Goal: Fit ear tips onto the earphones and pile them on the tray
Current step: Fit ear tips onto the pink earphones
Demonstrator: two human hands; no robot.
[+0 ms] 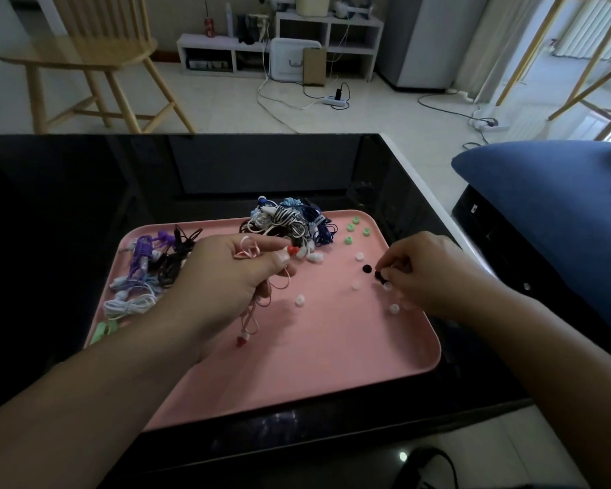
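A glossy black desk [226, 164] stood on a pale tiled floor [226, 100]. Beyond it were a light wooden spindle-back chair [96, 47], a low white open shelf unit [283, 47] and white power strips [334, 101] with trailing cables. A blue cushion [551, 206] lay at right.

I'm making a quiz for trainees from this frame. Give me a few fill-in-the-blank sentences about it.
1. The tray is ____ in colour.
2. The left hand grips a pink earphone whose bud is ____.
3. The right hand pinches a ____ ear tip.
4. Four ____ ear tips lie at the tray's far right.

Missing: pink; red; black; green
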